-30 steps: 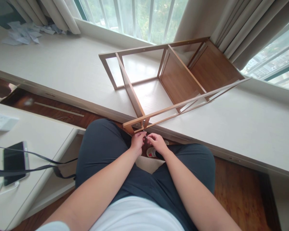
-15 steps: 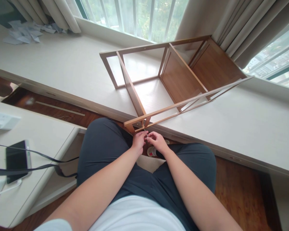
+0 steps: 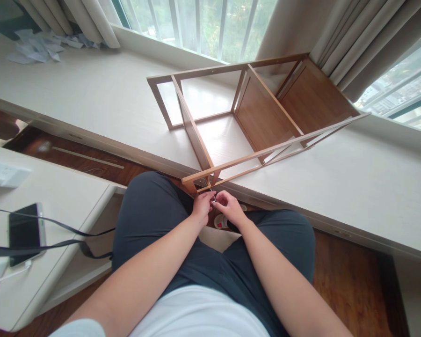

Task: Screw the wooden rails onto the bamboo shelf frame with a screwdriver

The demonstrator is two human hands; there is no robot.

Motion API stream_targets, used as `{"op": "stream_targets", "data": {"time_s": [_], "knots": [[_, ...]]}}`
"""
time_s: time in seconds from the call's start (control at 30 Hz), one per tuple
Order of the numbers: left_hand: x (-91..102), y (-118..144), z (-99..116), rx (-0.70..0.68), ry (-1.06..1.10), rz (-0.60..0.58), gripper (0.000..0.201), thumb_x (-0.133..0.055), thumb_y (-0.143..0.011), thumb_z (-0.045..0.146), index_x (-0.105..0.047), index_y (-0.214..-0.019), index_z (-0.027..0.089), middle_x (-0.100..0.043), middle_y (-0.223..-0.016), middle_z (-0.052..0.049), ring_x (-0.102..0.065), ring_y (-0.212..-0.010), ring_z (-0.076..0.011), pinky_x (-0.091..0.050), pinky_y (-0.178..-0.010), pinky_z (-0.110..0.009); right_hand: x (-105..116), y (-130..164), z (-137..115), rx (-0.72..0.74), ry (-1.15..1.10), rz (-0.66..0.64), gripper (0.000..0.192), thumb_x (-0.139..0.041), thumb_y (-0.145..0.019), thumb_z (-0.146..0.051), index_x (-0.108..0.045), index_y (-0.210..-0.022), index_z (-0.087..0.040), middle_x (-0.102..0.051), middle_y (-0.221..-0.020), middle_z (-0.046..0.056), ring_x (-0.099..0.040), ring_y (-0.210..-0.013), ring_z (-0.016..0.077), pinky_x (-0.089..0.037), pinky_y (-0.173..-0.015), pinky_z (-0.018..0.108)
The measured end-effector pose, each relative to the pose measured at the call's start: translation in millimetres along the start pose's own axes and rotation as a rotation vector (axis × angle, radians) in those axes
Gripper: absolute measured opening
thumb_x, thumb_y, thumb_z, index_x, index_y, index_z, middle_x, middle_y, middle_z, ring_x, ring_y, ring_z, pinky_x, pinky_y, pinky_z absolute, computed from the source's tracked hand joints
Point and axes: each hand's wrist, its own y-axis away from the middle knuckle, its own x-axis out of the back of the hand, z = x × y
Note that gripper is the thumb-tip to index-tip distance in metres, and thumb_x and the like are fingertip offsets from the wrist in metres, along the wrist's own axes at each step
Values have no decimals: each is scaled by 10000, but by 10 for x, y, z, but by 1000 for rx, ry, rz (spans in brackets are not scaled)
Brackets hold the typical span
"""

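A brown wooden shelf frame lies on its side across the white ledge, its near corner sticking out over the edge toward my knees. Just below that corner, a thin bent metal hex key shows between my fingers. My left hand is closed around it close to the wood, with its fingertips partly hidden. From the other side, my right hand pinches the key's lower end between thumb and forefinger. Where the key's tip meets the frame is too small to make out.
The white ledge runs along the window, with crumpled white paper at its far left. On the left, a white desk bears a phone, a power strip and a dark strap hanging off its edge.
My right fingers have shifted slightly on the hex key, and more of its bent end shows now. My left hand and the shelf frame stay in place.
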Motion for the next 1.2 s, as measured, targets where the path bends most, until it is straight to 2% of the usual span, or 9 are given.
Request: {"op": "stream_targets", "data": {"time_s": [0.27, 0.47, 0.63, 0.8, 0.97, 1.2], "knots": [[-8, 11, 15, -10, 0, 10, 332, -790, -627, 378, -772, -881, 165, -631, -746, -16, -516, -583, -94, -302, -484, -200, 13, 12, -44, 15, 47, -6, 133, -646, -820, -323, -602, -891, -219, -626, -816, -14, -545, -703, 158, -449, -684, 279], [-10, 8, 13, -11, 16, 5, 309, -788, -641, 354, -763, -880, 160, -661, -726, -27, -556, -597, -112, -321, -490, -202, 7, 15, -55, 43, 16, -88, 155, -620, -833, -278, -671, -966, -218, -649, -873, 14, -568, -755, 174, -464, -720, 294], [-18, 6, 23, -15, 55, -8, 298, -785, -639, 335, -746, -868, 147, -625, -679, -7, -568, -564, -118, -367, -479, -214, 23, 8, -43, 126, 86, -105, 155, -633, -833, -228, -731, -953, -226, -555, -798, 4, -493, -699, 158, -422, -676, 281], [-33, 13, 42, -31, 84, -14, 289, -789, -617, 321, -737, -837, 141, -589, -654, 17, -561, -527, -119, -373, -464, -229, 30, 4, -37, 144, 119, -142, 172, -627, -839, -207, -747, -960, -234, -514, -786, -3, -476, -688, 151, -416, -678, 279], [-17, 3, 23, -14, 38, 7, 318, -794, -619, 350, -748, -865, 154, -662, -735, -19, -577, -602, -121, -362, -497, -216, 30, 12, -54, 142, 129, -111, 153, -618, -859, -228, -723, -970, -226, -552, -799, 5, -485, -707, 163, -420, -685, 284], [-6, -13, 17, -16, -2, 36, 341, -815, -593, 382, -755, -845, 161, -619, -713, -1, -509, -576, -92, -297, -490, -204, 27, 19, -50, 89, 72, -56, 119, -596, -861, -253, -688, -931, -220, -635, -857, 11, -543, -741, 171, -444, -721, 290]]}}
